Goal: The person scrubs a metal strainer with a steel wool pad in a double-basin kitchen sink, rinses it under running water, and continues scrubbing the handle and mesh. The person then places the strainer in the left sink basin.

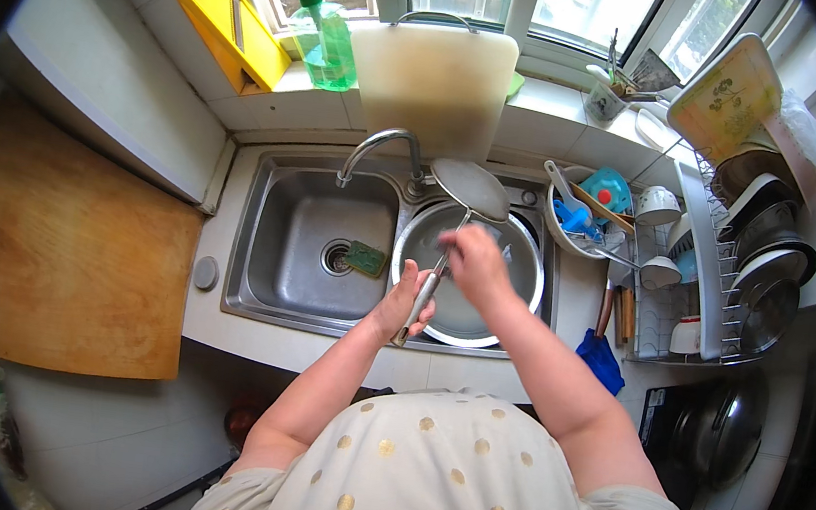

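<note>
A long-handled fine-mesh skimmer (470, 189) slants over a round metal basin (402, 251) in the right sink bowl. My left hand (400, 305) holds the lower, thicker part of its handle, palm turned up. Farther up, my right hand (478, 267) is closed about the thin shaft just below the mesh head. Motion blurs its fingers, so whether something small is pinched in them is unclear. Cloudy water (459, 302) stands in the basin. A green scouring sponge (366, 258) lies beside the drain of the left sink bowl (299, 220).
A chrome faucet (391, 136) arches over the left bowl. Behind it leans a white cutting board (431, 84), beside a green soap bottle (329, 50). To the right stand a bowl of utensils (559, 223) and a loaded dish rack (701, 266). A wooden board (77, 247) lies left.
</note>
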A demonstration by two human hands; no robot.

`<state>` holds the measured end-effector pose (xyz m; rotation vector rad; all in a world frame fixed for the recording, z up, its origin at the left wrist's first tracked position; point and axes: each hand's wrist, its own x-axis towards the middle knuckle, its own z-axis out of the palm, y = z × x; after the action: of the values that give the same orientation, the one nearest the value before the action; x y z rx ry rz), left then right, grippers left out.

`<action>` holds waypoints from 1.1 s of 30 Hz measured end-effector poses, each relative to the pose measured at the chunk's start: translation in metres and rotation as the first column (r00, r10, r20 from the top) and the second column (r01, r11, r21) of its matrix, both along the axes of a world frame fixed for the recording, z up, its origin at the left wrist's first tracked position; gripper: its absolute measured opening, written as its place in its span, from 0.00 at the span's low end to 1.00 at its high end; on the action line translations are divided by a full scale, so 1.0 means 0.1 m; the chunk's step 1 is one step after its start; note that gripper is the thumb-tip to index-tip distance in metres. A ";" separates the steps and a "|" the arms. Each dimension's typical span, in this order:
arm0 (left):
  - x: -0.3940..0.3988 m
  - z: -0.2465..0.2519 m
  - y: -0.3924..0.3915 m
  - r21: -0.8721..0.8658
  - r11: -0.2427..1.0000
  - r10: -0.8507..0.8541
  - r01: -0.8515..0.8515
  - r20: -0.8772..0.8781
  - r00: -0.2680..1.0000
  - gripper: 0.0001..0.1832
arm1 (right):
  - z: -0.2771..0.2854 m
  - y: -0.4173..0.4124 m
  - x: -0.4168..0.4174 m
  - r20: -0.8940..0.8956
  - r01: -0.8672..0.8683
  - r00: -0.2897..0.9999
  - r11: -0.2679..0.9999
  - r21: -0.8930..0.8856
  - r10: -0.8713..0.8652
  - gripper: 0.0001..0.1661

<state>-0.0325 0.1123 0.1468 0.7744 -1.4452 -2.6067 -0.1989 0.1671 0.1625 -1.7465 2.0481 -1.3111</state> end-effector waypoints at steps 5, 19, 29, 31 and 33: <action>-0.12 0.04 -0.07 0.179 0.984 0.003 0.004 -0.034 0.999 0.55 | 0.17 0.06 0.00 0.054 0.076 0.996 0.997 -0.013 -0.075 0.08; -0.55 -0.11 0.02 0.437 0.897 0.192 -0.061 -0.262 0.946 0.27 | 0.17 0.57 0.33 -0.186 -0.014 0.983 0.999 -0.037 0.007 0.11; -0.80 0.05 0.07 0.269 0.963 0.091 -0.007 -0.299 0.950 0.14 | 0.33 0.71 0.11 -0.195 -0.009 0.981 0.989 -0.149 -0.021 0.14; -0.87 0.15 0.05 0.274 0.962 0.115 -0.012 -0.365 0.924 0.12 | 0.49 0.63 0.09 -0.171 0.093 0.978 0.985 -0.145 -0.118 0.14; -0.90 0.32 0.00 0.282 0.959 0.109 0.006 -0.393 0.913 0.12 | 0.56 0.68 0.13 -0.147 0.080 0.983 0.979 -0.185 -0.108 0.14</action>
<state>-0.1225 0.1124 0.1790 0.2494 -0.9457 -2.7431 -0.1855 0.2346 0.2188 -1.9040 2.1819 -1.4711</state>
